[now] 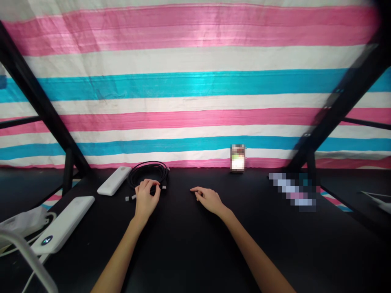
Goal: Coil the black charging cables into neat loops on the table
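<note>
A coiled black cable lies on the black table, with plugs sticking out on either side of it. Over the near side of the coil is my left hand, thumb and forefinger brought together in a pinch on the cable; the hand hides part of the loops. Close to those fingertips shows a small light plug. My right hand hovers low over or rests on the table to the right, empty, its forefinger stretched out and the other fingers loosely bent. Behind the left hand lies a white power bank.
A larger white power bank with a lit display is at left, beside a white charger and white cords. A small pixelated upright item stands at the back. Another blurred flat item lies right. Black frame bars flank the striped sheet.
</note>
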A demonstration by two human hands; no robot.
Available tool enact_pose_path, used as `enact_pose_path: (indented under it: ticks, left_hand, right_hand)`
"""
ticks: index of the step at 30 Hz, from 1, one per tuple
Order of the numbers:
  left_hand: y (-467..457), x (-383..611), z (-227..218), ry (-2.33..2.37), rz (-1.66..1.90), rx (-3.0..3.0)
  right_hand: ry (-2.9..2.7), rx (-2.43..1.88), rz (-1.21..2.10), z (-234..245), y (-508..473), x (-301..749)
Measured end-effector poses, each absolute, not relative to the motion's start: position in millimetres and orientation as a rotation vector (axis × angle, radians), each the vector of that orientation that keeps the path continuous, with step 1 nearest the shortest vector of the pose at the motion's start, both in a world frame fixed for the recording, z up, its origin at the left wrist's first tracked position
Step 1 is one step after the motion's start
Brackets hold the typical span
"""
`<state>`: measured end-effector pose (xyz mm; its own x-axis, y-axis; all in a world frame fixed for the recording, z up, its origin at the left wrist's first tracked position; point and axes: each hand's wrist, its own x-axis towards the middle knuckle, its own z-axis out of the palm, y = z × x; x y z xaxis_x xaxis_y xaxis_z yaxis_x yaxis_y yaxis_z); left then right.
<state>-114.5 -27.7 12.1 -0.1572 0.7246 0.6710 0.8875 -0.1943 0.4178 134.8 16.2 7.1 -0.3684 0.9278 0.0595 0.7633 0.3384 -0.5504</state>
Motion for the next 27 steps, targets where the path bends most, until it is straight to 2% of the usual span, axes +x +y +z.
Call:
enact_pose_path:
  ticks: [27]
  left_hand:
    - [-29.6,-113.1,15.3,-1.926,-1.207,-1.862]
  right_hand:
    - [-2.266,-1.523,0.625,11.0,15.2,132.8]
